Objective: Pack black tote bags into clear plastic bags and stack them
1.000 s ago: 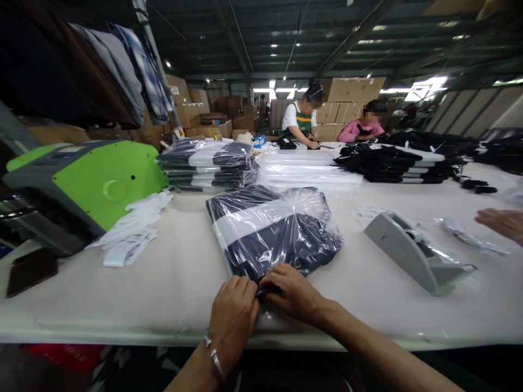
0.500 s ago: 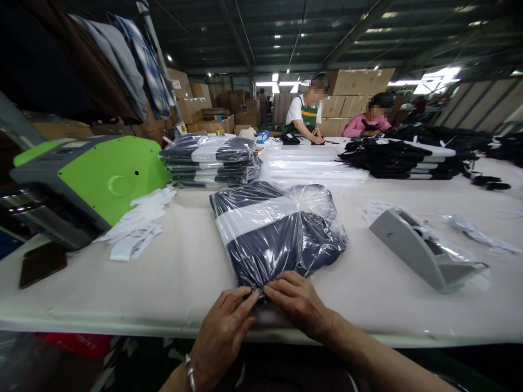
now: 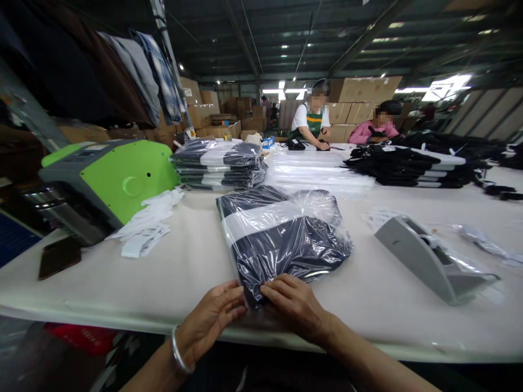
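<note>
In front of me on the table lies a folded dark garment with a pale grey-white band, inside a clear plastic bag. Bunched, shiny plastic shows at the bag's upper right. My right hand grips the bag's near edge, fingers curled over the plastic and thumb tucked out of sight. At the bag's near left corner, my left hand has its fingers apart, the tips touching the plastic edge. A metal bangle circles the left wrist.
Left stand a green-and-grey machine, paper labels, a phone and a flask. Behind are bagged garments, plastic bags and black garments. A grey tape dispenser stands right. Two people work beyond.
My left hand has let go of the bag's near edge and moved left, its fingers spreading at the corner. My right hand stays on the bag. The whole view has shifted slightly.
</note>
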`<state>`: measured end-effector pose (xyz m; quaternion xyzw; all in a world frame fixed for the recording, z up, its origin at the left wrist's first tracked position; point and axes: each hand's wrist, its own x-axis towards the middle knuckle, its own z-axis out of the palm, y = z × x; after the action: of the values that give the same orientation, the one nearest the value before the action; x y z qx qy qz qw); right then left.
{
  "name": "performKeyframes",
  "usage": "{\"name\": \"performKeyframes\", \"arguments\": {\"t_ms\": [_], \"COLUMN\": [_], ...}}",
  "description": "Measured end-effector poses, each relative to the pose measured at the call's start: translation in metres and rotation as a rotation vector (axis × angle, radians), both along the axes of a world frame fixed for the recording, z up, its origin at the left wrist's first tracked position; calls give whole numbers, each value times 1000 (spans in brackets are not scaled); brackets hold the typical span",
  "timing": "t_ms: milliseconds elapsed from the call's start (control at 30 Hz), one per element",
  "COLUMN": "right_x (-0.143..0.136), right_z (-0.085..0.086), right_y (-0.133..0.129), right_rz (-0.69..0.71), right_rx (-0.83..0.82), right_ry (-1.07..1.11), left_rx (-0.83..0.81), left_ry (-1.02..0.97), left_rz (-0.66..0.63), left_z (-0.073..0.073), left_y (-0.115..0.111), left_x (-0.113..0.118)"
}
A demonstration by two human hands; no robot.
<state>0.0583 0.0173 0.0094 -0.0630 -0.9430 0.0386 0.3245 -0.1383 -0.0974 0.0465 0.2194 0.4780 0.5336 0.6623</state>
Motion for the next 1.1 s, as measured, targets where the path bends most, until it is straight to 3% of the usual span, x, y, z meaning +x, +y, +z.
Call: {"name": "performKeyframes", "arguments": {"t_ms": [133, 267, 433, 733, 833, 967, 1100], "right_x": [6, 9, 9, 8, 8, 10, 29], "right_z": [22, 34, 25, 22, 14, 3, 11], "right_y": [8, 10, 4, -15, -18, -27, -23], "right_rz": [20, 14, -24, -186, -239, -289, -263], "right_rx": [-47, 25, 74, 42, 2, -95, -298], "right_ry": [-60, -34, 88, 215, 241, 326, 428], "left_rx": [8, 13, -14, -17, -35, -15, -19], "left_ry": [14, 11, 31, 232, 287, 197, 116], "left_rz": [-30, 1, 24, -147, -141, -160, -128], "left_z": [-7, -11, -11, 16, 9, -4, -11], "left_y": [11, 18, 22, 35, 40, 42, 43], "left_x": [5, 17, 21, 29, 34, 44, 50]}}
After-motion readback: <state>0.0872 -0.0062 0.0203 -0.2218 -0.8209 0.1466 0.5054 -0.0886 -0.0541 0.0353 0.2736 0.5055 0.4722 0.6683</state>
